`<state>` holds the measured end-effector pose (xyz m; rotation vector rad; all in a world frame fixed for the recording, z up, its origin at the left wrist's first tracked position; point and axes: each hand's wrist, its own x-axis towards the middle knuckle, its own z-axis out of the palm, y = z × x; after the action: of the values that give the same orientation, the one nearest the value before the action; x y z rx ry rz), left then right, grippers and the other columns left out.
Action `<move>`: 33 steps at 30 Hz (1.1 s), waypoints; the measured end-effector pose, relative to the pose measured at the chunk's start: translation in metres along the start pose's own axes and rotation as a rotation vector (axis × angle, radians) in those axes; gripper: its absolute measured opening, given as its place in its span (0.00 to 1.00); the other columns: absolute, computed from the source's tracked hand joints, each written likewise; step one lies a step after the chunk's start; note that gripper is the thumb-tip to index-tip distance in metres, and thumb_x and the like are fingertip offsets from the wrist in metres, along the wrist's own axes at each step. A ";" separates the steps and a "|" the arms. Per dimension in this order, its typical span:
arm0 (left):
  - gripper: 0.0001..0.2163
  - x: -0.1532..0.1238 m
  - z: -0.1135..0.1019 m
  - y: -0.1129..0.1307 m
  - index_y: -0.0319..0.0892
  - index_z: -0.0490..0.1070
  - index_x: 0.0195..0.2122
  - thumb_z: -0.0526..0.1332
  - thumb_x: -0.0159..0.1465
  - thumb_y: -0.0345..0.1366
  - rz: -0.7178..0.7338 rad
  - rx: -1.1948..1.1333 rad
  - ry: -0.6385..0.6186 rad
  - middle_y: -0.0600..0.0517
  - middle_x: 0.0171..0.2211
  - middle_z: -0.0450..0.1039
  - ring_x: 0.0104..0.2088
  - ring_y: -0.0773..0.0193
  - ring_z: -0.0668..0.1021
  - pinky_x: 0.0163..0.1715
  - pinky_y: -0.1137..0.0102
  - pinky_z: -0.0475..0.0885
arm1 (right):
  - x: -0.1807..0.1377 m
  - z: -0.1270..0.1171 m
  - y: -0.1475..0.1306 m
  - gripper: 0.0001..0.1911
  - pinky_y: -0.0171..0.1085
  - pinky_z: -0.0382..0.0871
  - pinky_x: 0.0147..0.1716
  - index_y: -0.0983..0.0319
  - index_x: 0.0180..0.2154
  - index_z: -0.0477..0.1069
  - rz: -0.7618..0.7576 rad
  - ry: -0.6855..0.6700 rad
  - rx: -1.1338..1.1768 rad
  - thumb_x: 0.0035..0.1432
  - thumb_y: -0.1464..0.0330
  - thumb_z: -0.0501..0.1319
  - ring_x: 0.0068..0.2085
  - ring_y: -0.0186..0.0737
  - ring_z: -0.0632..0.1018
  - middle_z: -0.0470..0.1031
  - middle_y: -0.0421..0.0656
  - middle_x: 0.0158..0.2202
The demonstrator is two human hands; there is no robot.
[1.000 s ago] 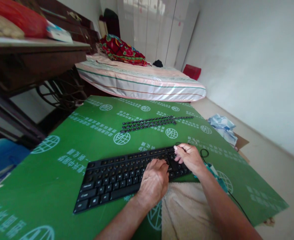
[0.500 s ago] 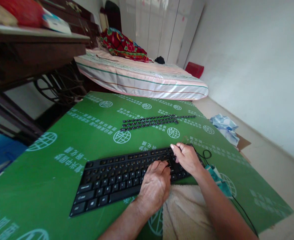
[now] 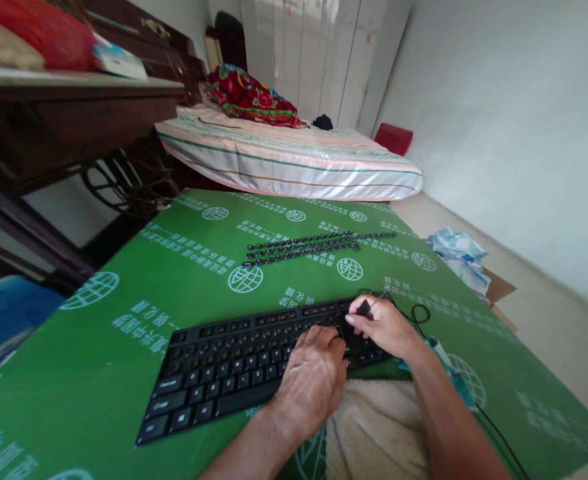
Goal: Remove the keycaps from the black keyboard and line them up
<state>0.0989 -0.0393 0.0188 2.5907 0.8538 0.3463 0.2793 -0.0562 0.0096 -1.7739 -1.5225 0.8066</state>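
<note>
Keycap [image 3: 363, 307] newly visible, in right hand [image 3: 387, 327]

Black keyboard [image 3: 234, 370] | flat, slanting on green board [image 3: 109, 393] | upper-row sockets exposed | black piece [image 3: 364, 307], probably keycap, above right end

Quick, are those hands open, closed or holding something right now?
Left hand: on the keyboard; open or closed, cannot be told.
Right hand: closed, holding a small black piece.

The keyboard [image 3: 259, 373] is black (its keys [image 3: 251, 362] white-lettered), the board [image 3: 184, 287] green with pale globes [image 3: 245, 279], the blanket [image 3: 254, 100] floral red
</note>
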 end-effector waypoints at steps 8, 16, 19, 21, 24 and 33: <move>0.08 0.019 0.009 -0.001 0.39 0.72 0.36 0.55 0.59 0.30 -0.121 0.051 0.084 0.45 0.40 0.71 0.44 0.54 0.70 0.47 0.59 0.67 | 0.003 0.012 -0.005 0.12 0.30 0.59 0.24 0.61 0.28 0.69 -0.089 0.159 -0.345 0.58 0.62 0.53 0.23 0.34 0.71 0.71 0.39 0.21; 0.19 0.037 0.023 0.000 0.37 0.69 0.50 0.57 0.55 0.27 -0.117 -0.044 0.171 0.44 0.49 0.69 0.52 0.54 0.67 0.56 0.59 0.59 | 0.000 0.021 -0.003 0.17 0.31 0.63 0.31 0.61 0.31 0.67 -0.085 0.170 -0.364 0.63 0.60 0.46 0.30 0.38 0.77 0.76 0.45 0.27; 0.18 0.037 0.027 -0.003 0.38 0.70 0.48 0.56 0.55 0.26 -0.099 -0.061 0.181 0.45 0.47 0.71 0.50 0.54 0.69 0.54 0.58 0.60 | -0.001 0.025 -0.004 0.18 0.32 0.63 0.29 0.63 0.33 0.67 -0.087 0.185 -0.459 0.65 0.62 0.43 0.31 0.40 0.78 0.77 0.47 0.28; 0.18 0.036 0.027 -0.005 0.39 0.71 0.47 0.56 0.55 0.25 -0.093 -0.076 0.190 0.45 0.45 0.72 0.49 0.55 0.70 0.53 0.59 0.61 | 0.000 0.029 -0.005 0.19 0.32 0.61 0.27 0.64 0.35 0.66 -0.079 0.210 -0.548 0.66 0.62 0.42 0.30 0.41 0.78 0.77 0.47 0.27; 0.19 0.035 0.026 -0.007 0.40 0.70 0.47 0.56 0.54 0.24 -0.093 -0.105 0.212 0.46 0.46 0.72 0.48 0.55 0.70 0.52 0.58 0.62 | 0.001 0.033 -0.006 0.19 0.32 0.60 0.25 0.64 0.35 0.66 -0.084 0.241 -0.594 0.66 0.63 0.41 0.28 0.40 0.78 0.77 0.47 0.26; 0.19 0.033 0.029 -0.009 0.39 0.70 0.48 0.57 0.54 0.25 -0.067 -0.147 0.259 0.46 0.48 0.71 0.49 0.55 0.69 0.53 0.58 0.62 | 0.000 0.027 -0.005 0.12 0.31 0.60 0.27 0.62 0.33 0.67 -0.080 0.200 -0.497 0.63 0.65 0.48 0.30 0.40 0.78 0.77 0.44 0.26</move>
<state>0.1304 -0.0203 -0.0077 2.4086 0.9595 0.7094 0.2545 -0.0534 -0.0021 -2.0498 -1.7442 0.2054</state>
